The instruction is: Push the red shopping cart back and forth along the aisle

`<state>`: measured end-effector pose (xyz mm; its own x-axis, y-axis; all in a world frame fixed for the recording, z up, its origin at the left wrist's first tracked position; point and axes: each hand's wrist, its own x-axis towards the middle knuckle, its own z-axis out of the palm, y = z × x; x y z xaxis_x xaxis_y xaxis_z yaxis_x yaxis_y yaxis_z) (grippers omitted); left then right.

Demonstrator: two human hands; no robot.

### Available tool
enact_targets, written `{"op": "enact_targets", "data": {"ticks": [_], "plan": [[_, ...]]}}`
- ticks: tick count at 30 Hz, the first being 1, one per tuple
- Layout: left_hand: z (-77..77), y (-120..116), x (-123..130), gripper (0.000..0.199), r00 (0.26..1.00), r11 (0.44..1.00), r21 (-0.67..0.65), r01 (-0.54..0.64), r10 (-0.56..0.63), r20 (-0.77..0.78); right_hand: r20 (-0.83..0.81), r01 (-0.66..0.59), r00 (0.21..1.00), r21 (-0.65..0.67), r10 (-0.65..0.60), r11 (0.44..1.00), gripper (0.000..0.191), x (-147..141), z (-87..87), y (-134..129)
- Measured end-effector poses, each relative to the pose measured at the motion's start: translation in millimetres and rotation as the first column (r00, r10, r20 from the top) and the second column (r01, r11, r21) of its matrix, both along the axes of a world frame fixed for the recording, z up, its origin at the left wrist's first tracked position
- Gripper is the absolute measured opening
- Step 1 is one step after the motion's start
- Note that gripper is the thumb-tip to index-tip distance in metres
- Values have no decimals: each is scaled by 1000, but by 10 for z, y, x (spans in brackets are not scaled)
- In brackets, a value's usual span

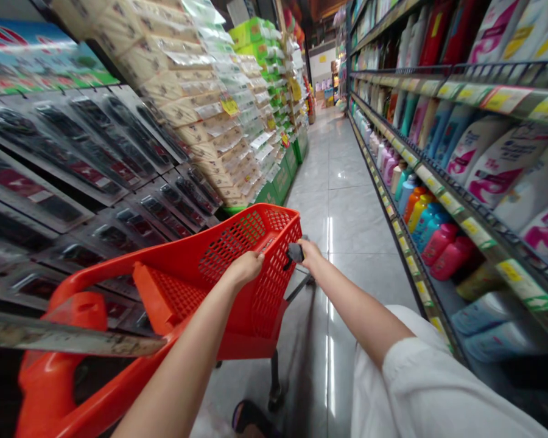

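A red plastic shopping cart with perforated walls stands tilted across the view at lower left, its inside showing no goods. My left hand is at the cart's near top rim, fingers curled against the edge. To its right, my right hand is closed round a small dark grey object at the outside of the cart's end wall. What the fingers of my left hand hold, if anything, is too small to tell.
Shelves of bottles line the right side. At left hang packaged items beside tall stacks of tissue packs. A tiled aisle floor runs ahead. A shoe shows below the cart.
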<state>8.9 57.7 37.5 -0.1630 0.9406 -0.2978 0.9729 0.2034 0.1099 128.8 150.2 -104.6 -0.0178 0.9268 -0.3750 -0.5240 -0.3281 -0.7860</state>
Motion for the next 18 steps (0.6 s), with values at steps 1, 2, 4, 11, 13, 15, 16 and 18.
{"op": "enact_targets", "data": {"ticks": [1,2,4,11,13,15,16,18], "plan": [[-2,-30,5,42,1000,1000,-1,6,-6,4,10,36,999,14,-37,999,32,84,35,93],[-3,-59,13,42,1000,1000,-4,13,-13,10,58,71,996,48,-74,996,39,138,65,142],[-2,-106,31,43,1000,1000,-10,23,-23,21,244,117,958,150,-151,982,48,145,106,99],[32,-124,53,56,998,1000,4,27,-27,48,803,-283,575,374,-156,883,66,-262,70,-926],[48,-138,40,55,998,999,5,38,-38,45,848,-423,509,395,-146,816,65,-233,72,-1063],[59,-166,28,50,998,999,3,49,-50,35,888,-491,437,368,-142,789,62,-126,104,-1026],[61,-182,25,48,998,998,3,56,-56,29,905,-494,404,341,-136,800,61,-66,130,-964],[59,-206,24,44,997,997,3,71,-71,18,925,-460,362,286,-116,841,61,22,184,-835]]}}
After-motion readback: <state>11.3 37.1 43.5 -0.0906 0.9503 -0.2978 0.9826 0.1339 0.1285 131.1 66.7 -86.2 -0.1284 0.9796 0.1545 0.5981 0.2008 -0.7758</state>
